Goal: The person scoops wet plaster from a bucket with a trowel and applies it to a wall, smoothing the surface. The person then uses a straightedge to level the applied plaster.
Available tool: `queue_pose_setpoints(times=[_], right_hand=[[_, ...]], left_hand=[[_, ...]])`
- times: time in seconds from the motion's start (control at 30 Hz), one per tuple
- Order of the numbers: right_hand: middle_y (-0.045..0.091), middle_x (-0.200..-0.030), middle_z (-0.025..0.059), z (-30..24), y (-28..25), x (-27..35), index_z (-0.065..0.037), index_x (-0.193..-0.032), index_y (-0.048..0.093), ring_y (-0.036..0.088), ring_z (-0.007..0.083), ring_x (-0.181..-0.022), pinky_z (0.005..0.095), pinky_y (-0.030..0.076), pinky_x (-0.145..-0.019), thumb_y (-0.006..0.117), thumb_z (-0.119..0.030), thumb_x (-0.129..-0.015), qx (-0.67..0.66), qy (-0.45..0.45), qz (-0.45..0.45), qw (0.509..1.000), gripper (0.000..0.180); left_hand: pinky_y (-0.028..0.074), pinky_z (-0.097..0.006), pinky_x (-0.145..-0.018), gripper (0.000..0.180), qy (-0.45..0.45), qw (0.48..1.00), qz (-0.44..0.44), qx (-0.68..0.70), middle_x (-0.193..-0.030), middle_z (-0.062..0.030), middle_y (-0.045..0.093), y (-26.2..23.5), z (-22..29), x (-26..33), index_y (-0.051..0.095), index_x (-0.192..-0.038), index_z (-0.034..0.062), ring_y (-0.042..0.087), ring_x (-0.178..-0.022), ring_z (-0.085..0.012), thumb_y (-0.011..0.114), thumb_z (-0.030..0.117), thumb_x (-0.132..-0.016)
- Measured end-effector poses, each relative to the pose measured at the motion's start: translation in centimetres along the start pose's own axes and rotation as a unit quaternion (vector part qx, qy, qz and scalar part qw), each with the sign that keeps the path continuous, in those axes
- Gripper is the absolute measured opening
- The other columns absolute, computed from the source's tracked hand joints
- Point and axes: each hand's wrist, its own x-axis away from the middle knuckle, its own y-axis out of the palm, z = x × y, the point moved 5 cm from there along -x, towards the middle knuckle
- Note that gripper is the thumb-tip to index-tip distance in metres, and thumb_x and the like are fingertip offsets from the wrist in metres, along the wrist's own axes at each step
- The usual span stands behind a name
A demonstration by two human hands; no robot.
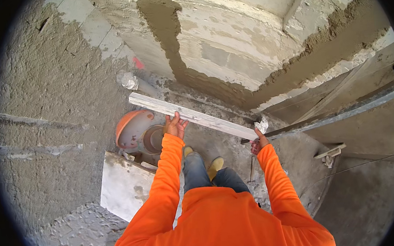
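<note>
A long, straight, whitish straightedge point(196, 117), smeared with grey, is held crosswise in front of me, its left end higher than its right. My left hand point(175, 126) grips its lower edge left of the middle, fingers curled against it. At the right end, my right hand point(259, 143) is closed round the bar, thumb on the upper side. Beyond the bar, wet grey mortar point(212, 82) runs as a band down the wall and along its foot, then up to the right. The bar looks apart from the mortar.
An orange-rimmed tub point(122, 127) and a round bucket point(154, 139) stand below my left hand. A pale board point(121, 187) lies beside my left arm. To the right, a long metal rail point(344, 113) slants toward my right hand; a float-like tool point(330, 151) lies below it.
</note>
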Motion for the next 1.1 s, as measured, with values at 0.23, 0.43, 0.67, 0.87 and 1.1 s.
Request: queue_pose_setpoints(times=[0.23,0.43,0.67,0.87,1.1], right_hand=[[0.064,-0.086,0.0065,-0.8,-0.7,-7.1,-0.025,-0.116,0.053,0.054,0.0144,-0.064,0.0337,0.045,-0.059,0.067,-0.067,-0.081,-0.107,0.03,-0.105,0.988,0.056],[0.064,-0.099,0.0,1.4,-1.0,-20.0,-0.025,-0.119,0.053,0.059,0.0195,-0.078,0.037,0.049,-0.064,0.074,-0.041,-0.087,-0.142,-0.102,-0.077,0.982,0.041],[0.059,-0.09,-0.0016,1.0,0.0,-37.2,-0.018,-0.111,0.059,0.058,0.0144,-0.082,0.0303,0.053,-0.07,0.076,-0.058,-0.079,-0.273,-0.197,0.05,0.94,0.054],[0.062,-0.089,0.0059,-3.1,-0.6,-46.2,-0.012,-0.117,0.048,0.062,0.0195,-0.08,0.0342,0.056,-0.073,0.079,-0.044,-0.083,-0.321,-0.282,0.047,0.903,0.056],[0.061,-0.088,0.0037,-4.2,-1.8,-49.7,-0.012,-0.117,0.056,0.059,0.0153,-0.075,0.0345,0.055,-0.071,0.067,-0.046,-0.091,-0.362,-0.339,0.083,0.865,0.044]], left_hand=[[0.057,-0.046,-0.084,0.098,-0.071,0.982,0.156,-0.083,-0.135,-0.011,0.045,-4.2,-6.8,-7.6,0.017,-0.155,0.0161,0.048,-0.117,-0.031,0.081,0.031,-0.083],[0.06,-0.04,-0.074,0.091,-0.179,0.931,0.261,-0.182,-0.124,-0.0153,0.052,-14.3,-16.9,-20.0,0.032,-0.143,0.0101,0.057,-0.101,-0.0297,0.085,0.04,-0.075],[0.054,-0.034,-0.052,0.076,-0.135,0.912,0.333,-0.198,-0.1,-0.0126,0.06,-17.1,-28.9,-33.4,0.042,-0.126,0.0136,0.06,-0.074,-0.0237,0.088,0.039,-0.072],[0.049,-0.031,-0.059,0.046,0.006,0.969,0.234,-0.082,-0.095,-0.0079,0.06,-12.1,-32.0,-39.6,0.049,-0.113,0.0138,0.059,-0.078,-0.0195,0.082,0.023,-0.082],[0.049,-0.035,-0.073,0.051,0.033,0.985,0.164,-0.049,-0.103,-0.0052,0.066,-12.2,-35.7,-43.0,0.055,-0.118,0.0123,0.063,-0.087,-0.0199,0.084,0.022,-0.078]])
